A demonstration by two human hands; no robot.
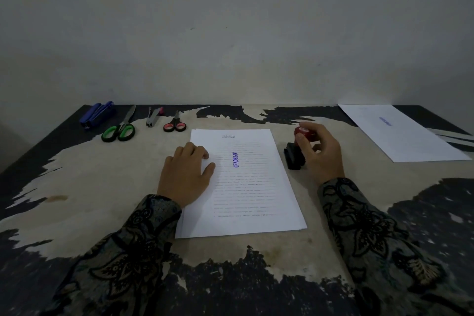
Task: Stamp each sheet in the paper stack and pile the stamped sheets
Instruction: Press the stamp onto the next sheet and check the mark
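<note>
The white printed paper stack (246, 185) lies between the two hands, its top sheet bearing a blue "APPROVED" mark (235, 159); the small print is too faint to read. Beyond the left hand (186, 174), by the wall, lie a blue stapler (97, 114), green-handled scissors (120, 129), a small grey stapler (154, 117) and red-handled scissors (175, 123). The left hand rests flat on the stack's left edge, fingers relaxed, covering some text. The right hand (322, 152), just right of the stack, curls round the red-topped black stamp (297, 147), whose base sits on the table, its face hidden. Beyond and right of that hand lies a white stamped sheet (400, 133), its blue mark blurred. The worn table (102, 187), black with pale peeled patches, meets a plain wall (230, 33); patterned sleeves (372, 226) run out of view below.
</note>
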